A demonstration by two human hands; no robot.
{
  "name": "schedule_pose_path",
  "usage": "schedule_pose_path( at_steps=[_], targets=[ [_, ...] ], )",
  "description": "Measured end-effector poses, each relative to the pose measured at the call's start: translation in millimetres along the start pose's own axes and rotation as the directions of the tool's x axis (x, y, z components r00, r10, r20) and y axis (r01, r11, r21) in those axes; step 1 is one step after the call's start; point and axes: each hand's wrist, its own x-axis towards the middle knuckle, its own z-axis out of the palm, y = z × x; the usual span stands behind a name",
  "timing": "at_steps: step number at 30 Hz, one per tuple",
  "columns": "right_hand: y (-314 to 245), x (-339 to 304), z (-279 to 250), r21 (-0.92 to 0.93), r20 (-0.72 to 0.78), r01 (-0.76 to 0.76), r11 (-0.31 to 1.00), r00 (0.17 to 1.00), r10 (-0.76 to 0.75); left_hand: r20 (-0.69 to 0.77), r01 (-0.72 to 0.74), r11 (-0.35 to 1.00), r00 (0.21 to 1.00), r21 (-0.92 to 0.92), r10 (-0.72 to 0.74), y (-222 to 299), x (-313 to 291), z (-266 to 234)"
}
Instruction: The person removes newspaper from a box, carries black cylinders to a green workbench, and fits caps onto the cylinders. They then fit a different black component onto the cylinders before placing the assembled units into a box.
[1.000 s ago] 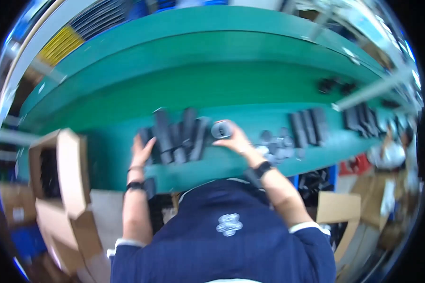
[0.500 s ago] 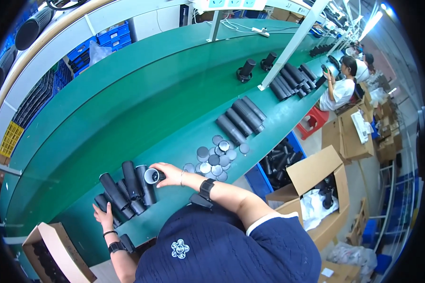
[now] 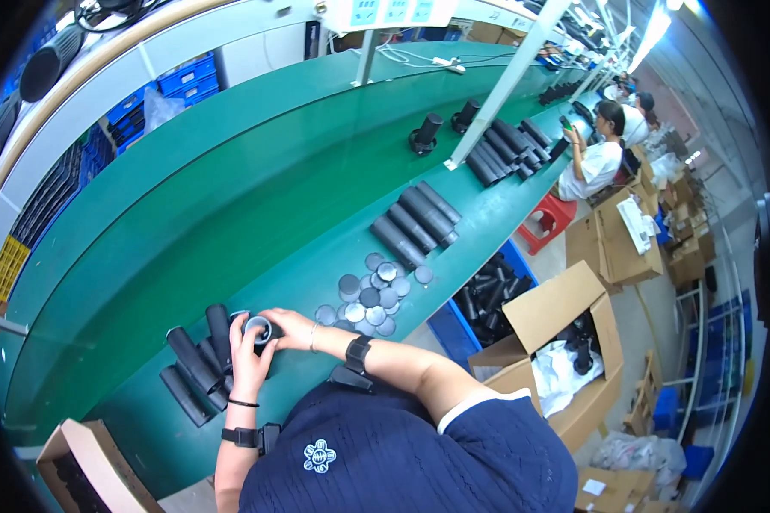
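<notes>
Both my hands meet around a black tube [image 3: 257, 329], whose round, pale-lined open end faces up. My left hand [image 3: 245, 361] is closed on its left side, fingers curled over the rim. From the other side my right hand [image 3: 293, 330] grips the same tube. Its lower part is hidden by my fingers. Just left of my hands lies a bunch of black tubes [image 3: 192, 361], some resting on others. Grey and black round discs [image 3: 370, 297] are scattered on the green bench to the right of my right hand.
More black tubes [image 3: 415, 224] lie in a row farther along the bench [image 3: 308, 265]. An open carton [image 3: 103, 457] stands at lower left. A blue bin [image 3: 453, 333] and a large carton [image 3: 565, 299] sit off the right edge. A co-worker [image 3: 599, 158] sits farther along.
My left hand has left the outer tubes of the bunch and come right onto the tube in my right hand. The whole view has shifted slightly.
</notes>
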Motion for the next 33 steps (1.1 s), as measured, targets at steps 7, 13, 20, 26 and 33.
schedule_pose_path(
  at_steps=[7, 13, 20, 26, 33],
  targets=[
    [-39, -3, -35, -0.003, 0.033, 0.077, 0.997, 0.996, -0.077, 0.041, -0.03, 0.997, 0.999, -0.068, 0.033, -13, 2, -6],
    [-34, 2, -58, -0.089, 0.085, 0.14, 0.986, 0.988, -0.132, 0.064, -0.105, 0.977, 0.991, -0.186, 0.119, -21, 25, 3],
    [-27, 9, -42, -0.01, 0.191, 0.064, 0.998, 0.98, -0.061, 0.059, 0.0, 0.962, 0.998, -0.275, 0.017, -31, 7, 0],
    [-31, 12, -37, -0.05, 0.204, 0.065, 0.997, 0.977, -0.054, 0.086, 0.072, 0.955, 0.995, -0.289, -0.049, -34, 0, -3],
    [-27, 10, -42, -0.082, 0.196, 0.068, 0.994, 0.979, -0.051, 0.106, 0.061, 0.957, 0.994, -0.283, -0.032, -28, 7, 0]
  ],
)
